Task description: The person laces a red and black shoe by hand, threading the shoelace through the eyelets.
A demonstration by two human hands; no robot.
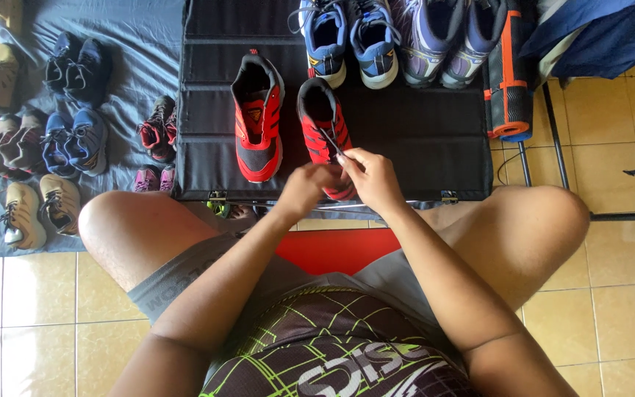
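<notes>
Hands at the near edge of the black desk [420, 132]: my left hand [304, 187] and right hand [371, 176] each pinch a lace [330, 140] of the right red shoe [323, 125], toe toward me for reach; its mate [259, 117] stands beside.

Blue sneaker pair [353, 38] and purple pair [446, 40] at far edge of black mat [420, 140]; rolled orange-black mat [507, 73] right; assorted shoes on grey cloth [130, 44] left; tiled floor [619, 279]
</notes>
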